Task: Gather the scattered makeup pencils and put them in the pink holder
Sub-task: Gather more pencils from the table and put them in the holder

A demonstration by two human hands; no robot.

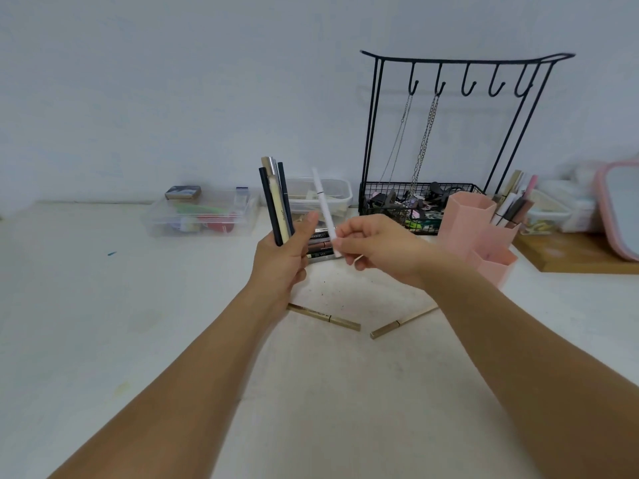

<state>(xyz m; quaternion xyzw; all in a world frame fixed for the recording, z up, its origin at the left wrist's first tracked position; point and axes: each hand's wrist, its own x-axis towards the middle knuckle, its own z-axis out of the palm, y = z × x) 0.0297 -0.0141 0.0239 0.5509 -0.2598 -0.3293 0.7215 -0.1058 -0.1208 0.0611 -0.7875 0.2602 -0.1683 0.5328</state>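
Note:
My left hand (281,259) grips an upright bundle of several makeup pencils (275,198), dark and cream ones, above the table. Just to its right, my right hand (378,247) pinches a white pencil (324,207) near its lower end; the pencil stands almost upright and close to the bundle. Two gold pencils lie on the table below my hands, one on the left (325,317) and one on the right (403,321). A few more makeup sticks (320,248) lie flat behind my hands. The pink holder (466,219) stands to the right, with several pencils in its rear compartment.
A black wire jewellery rack (449,133) with chains stands behind the holder. Two clear plastic boxes (200,216) (321,195) sit at the back. A wooden board (581,254) and a pink-framed mirror (619,209) are at the far right.

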